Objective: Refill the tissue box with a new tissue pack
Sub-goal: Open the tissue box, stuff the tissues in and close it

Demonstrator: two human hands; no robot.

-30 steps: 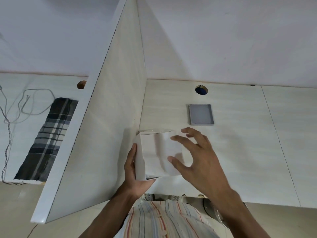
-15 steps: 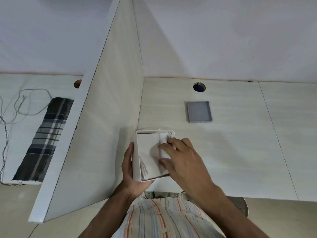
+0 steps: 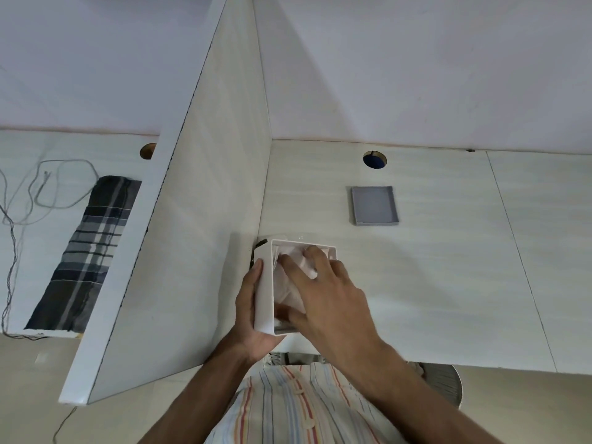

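left hand (image 3: 253, 310): grip clasps the white tissue box (image 3: 264, 290) by its left wall, near the worktop's (image 3: 448, 283) front edge.
right hand (image 3: 326, 296): fingers press the tissue pack (image 3: 290, 283) inside the box.
key relation: pack lies directly under the right fingers, long axis near-to-far.

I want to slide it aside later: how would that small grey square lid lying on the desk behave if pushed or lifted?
The grey square lid lies flat and shallow with its low rim up, so it would probably slide, not tip or roll. It looks thin, likely light. The pale desk seems smooth, so it might skid easily.
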